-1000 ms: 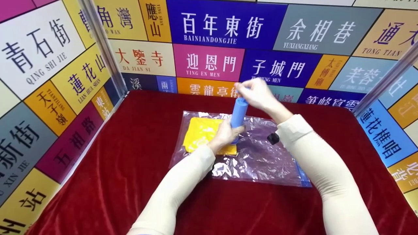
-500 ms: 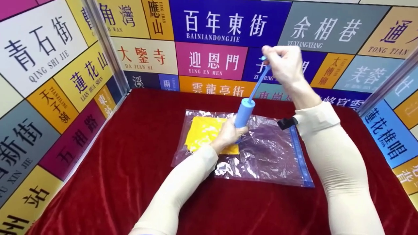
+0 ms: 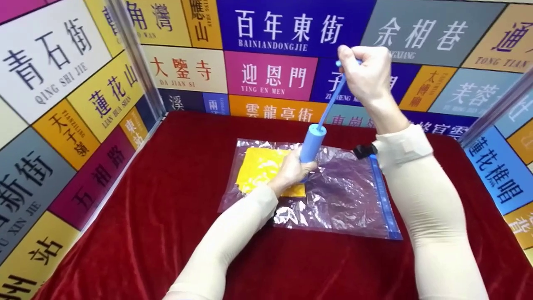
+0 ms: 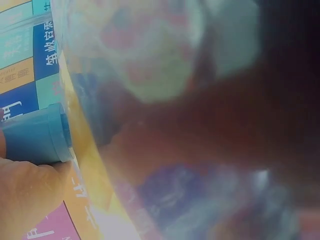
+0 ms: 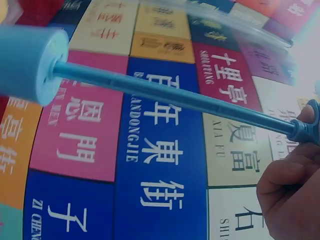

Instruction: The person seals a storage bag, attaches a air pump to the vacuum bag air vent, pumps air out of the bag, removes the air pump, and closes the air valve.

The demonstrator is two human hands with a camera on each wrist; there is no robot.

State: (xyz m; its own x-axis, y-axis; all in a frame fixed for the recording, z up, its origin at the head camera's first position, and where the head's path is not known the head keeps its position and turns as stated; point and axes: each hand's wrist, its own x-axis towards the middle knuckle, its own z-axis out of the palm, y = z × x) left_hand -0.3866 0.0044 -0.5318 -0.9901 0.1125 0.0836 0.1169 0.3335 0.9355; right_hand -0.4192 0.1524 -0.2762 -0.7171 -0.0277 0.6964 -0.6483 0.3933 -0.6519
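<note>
A blue hand pump (image 3: 312,143) stands tilted over a clear plastic zip bag (image 3: 345,200) in the head view. My left hand (image 3: 291,168) grips the lower barrel, whose base is partly hidden behind the fingers. Up at the wall, my right hand (image 3: 368,71) holds the handle at the end of the pump's drawn-out rod (image 5: 175,97). A folded yellow item (image 3: 260,166) lies inside the bag's left half, partly under my left hand. In the left wrist view the barrel's end (image 4: 37,135) sits close to the bag's surface.
The bag lies on a table covered with dark red velvet (image 3: 158,233). Its blue zip edge (image 3: 385,200) is at the right. Panels with coloured street-name signs (image 3: 270,75) stand close behind the table and along both sides.
My right hand has risen up and to the right, drawing the rod far out of the barrel. My left hand keeps its grip on the pump, nearly in place.
</note>
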